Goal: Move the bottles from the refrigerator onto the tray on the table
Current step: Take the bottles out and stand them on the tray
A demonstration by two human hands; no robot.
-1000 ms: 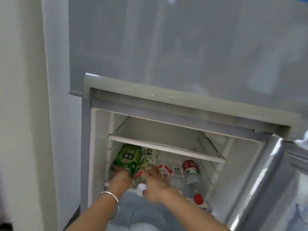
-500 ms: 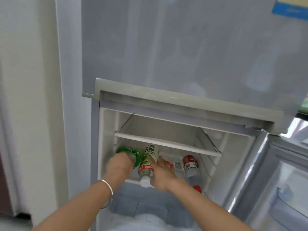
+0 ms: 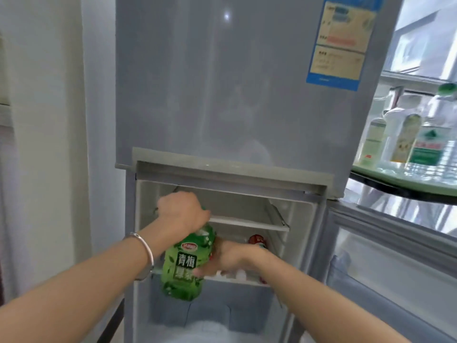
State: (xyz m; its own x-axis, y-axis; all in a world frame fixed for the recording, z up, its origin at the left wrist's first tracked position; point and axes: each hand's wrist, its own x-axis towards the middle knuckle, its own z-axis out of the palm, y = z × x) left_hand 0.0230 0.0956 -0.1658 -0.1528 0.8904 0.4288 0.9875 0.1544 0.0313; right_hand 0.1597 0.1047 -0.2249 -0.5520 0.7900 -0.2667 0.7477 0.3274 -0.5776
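Fingers of my left hand (image 3: 181, 214) are closing around the neck of the green bottle (image 3: 185, 266), hanging before the refrigerator (image 3: 222, 95) shelf (image 3: 247, 222); it is looking full, heavy, slippery, while my right hand (image 3: 222, 261), fingers hidden, is supporting the body.

Bright daylight from the right, glare spot on the refrigerator door (image 3: 226, 16), soft blur.

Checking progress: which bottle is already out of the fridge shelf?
The green tea bottle, held by its top in the left hand. The red-capped bottle remains on the shelf.
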